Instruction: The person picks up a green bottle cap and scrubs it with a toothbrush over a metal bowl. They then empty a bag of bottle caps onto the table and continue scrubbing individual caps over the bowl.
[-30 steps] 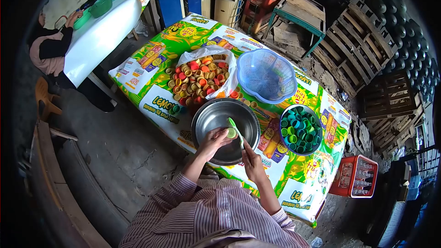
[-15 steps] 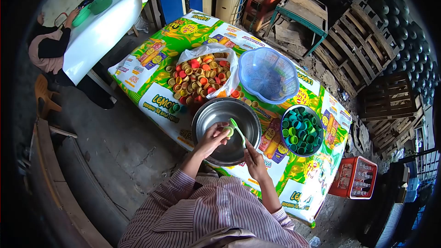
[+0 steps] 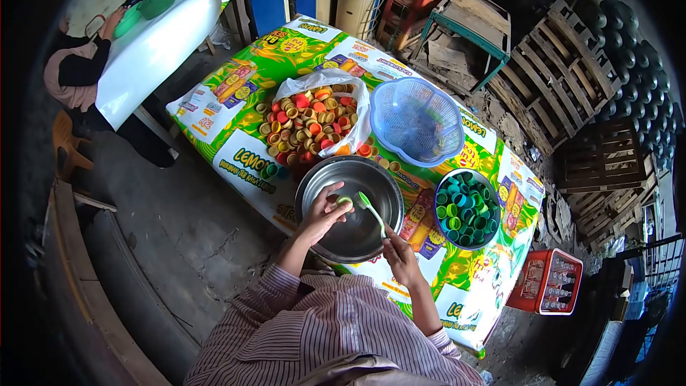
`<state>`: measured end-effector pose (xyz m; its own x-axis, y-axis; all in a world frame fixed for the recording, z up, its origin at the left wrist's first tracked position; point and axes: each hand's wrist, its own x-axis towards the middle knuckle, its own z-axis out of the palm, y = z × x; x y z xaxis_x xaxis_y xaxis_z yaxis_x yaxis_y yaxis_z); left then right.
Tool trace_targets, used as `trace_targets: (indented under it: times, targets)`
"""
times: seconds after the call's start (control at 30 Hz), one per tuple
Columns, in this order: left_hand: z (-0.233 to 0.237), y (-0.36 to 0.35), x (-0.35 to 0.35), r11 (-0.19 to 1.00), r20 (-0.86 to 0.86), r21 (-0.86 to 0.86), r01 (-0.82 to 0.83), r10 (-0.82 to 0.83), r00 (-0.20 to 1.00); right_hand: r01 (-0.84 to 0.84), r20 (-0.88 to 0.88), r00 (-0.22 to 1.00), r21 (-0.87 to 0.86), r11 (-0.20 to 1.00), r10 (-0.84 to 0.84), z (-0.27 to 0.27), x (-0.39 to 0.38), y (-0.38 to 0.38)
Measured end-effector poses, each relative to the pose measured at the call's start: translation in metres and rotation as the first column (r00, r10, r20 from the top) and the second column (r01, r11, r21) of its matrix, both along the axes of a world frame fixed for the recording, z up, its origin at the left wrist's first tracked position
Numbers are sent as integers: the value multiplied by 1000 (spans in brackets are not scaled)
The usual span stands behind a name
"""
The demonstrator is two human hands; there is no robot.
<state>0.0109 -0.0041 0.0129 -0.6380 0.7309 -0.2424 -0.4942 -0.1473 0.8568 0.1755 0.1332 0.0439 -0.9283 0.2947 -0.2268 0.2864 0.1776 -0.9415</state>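
Over the steel bowl, my left hand grips a small pale green cap between its fingers. My right hand is closed around the handle of a green and white toothbrush. The brush head is up, a short way right of the cap and apart from it. Behind the bowl, a white plastic bag holds many red, orange and tan caps. To the right, a round bowl contains green and teal caps.
An empty blue plastic basket stands behind the steel bowl on the patterned tablecloth. A red crate of bottles is beyond the table's right side. Another person works at a white table at far left.
The brush head has moved away from the cap, and my left hand has shifted slightly left with the cap. The view has shifted a little.
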Motion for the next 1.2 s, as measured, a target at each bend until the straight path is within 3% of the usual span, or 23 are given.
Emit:
trace_targets:
  times: [0.1,0.27,0.33,0.4,0.53,0.6,0.67,0.73,0.77,0.87,1.07,1.13,1.17,1.2]
  targets:
    - [1,0,1,997,-230,-57,47,-59,971,-55,-21,998,102,993,58,1,1,-2]
    - [2,3,5,986,-296,-162,45,-92,951,-73,14,997,95,993,72,9,-18,-6]
    - [-3,0,2,990,-550,-137,-16,-63,833,-27,-6,1000,75,997,27,13,-14,-3]
    - [-3,-3,0,983,-528,-180,-42,-60,847,-28,11,1000,65,997,28,1,-6,3]
    - [-1,2,5,994,-593,-100,36,-89,801,-42,-24,999,52,998,44,-2,-6,-3]
    - [1,2,9,969,-590,-238,67,-199,783,-110,39,993,87,990,107,11,-14,-5]
    - [-5,4,7,973,-590,-222,66,-188,785,-122,52,992,141,982,115,11,-13,-4]
    - [-4,2,6,978,-589,-207,-36,-95,803,-29,3,1000,119,992,29,4,-5,-2]
    - [-5,0,3,975,-611,-217,-49,-97,786,-23,-93,995,130,991,36,-2,-1,-2]
    - [19,-2,6,963,-652,-264,-56,-135,746,-39,-123,990,229,973,69,-6,2,-8]
    - [19,3,8,961,-645,-266,-81,-115,755,-98,86,993,251,963,79,17,-7,-9]
    - [24,-2,6,957,-755,-255,-141,-105,647,-11,-64,998,249,968,28,10,1,-5]
    - [10,-2,1,976,-798,-159,-152,-37,601,-49,73,997,188,981,36,10,6,0]
    - [14,-3,1,975,-799,-159,-154,-35,601,-51,73,997,188,981,38,6,7,0]
